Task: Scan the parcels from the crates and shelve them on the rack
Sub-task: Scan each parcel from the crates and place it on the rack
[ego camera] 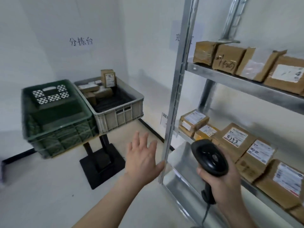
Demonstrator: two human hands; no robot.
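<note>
My right hand [225,183] grips a black barcode scanner [209,159] by its handle, in front of the metal rack [174,102]. My left hand [142,159] hovers with fingers spread and holds nothing, just left of the rack's front post. Brown cardboard parcels [243,145] with white labels line the rack's middle shelf, and more parcels [230,59] sit on the shelf above. At the back, a grey crate [118,116] holds several small parcels [98,91]. A green crate [56,127] stands to its left; I see no parcels in it.
Both crates rest on a small table with a black pedestal base [102,163] on the pale floor. White walls with printed signs close off the corner. A lower steel shelf [181,163] of the rack is bare.
</note>
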